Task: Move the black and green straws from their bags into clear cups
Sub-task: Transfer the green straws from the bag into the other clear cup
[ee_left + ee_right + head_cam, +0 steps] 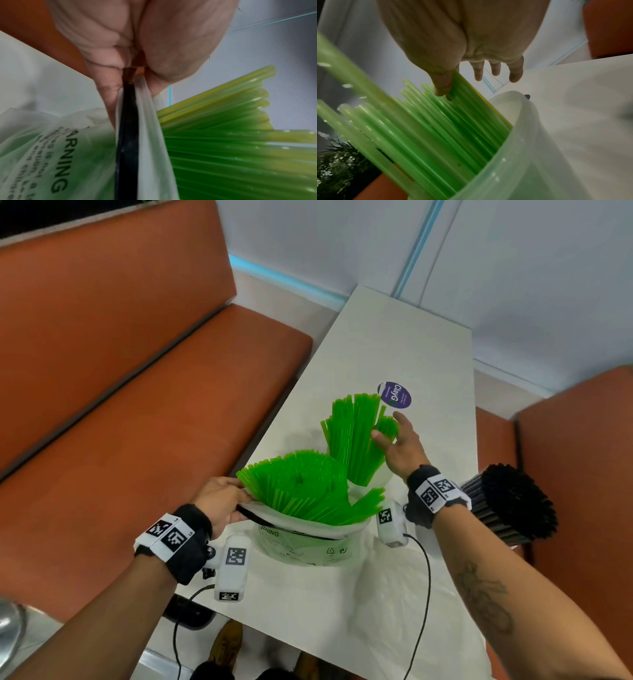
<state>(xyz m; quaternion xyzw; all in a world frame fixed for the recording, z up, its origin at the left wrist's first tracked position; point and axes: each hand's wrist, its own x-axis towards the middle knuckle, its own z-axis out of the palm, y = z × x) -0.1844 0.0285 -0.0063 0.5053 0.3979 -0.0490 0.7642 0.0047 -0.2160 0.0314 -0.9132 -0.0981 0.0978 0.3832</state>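
A white plastic bag (308,546) printed with a warning stands on the table, and green straws (301,491) fan out of its mouth. My left hand (241,501) pinches the bag's rim (149,128) beside a black strip (127,135). Behind the bag, a clear cup (380,479) holds more green straws (352,440) upright. My right hand (385,426) is at their tops. Its thumb (441,86) pinches a few straws (462,94) while the other fingers stay straight. Black straws (513,501) stand bunched at the table's right edge; what holds them is hidden.
The white table (411,354) is narrow, with orange bench seats (137,405) on both sides and a wall at its far end. A round purple sticker (394,394) lies beyond the cup. Clear crumpled plastic (404,621) lies on the near table. Black cables hang from both wrists.
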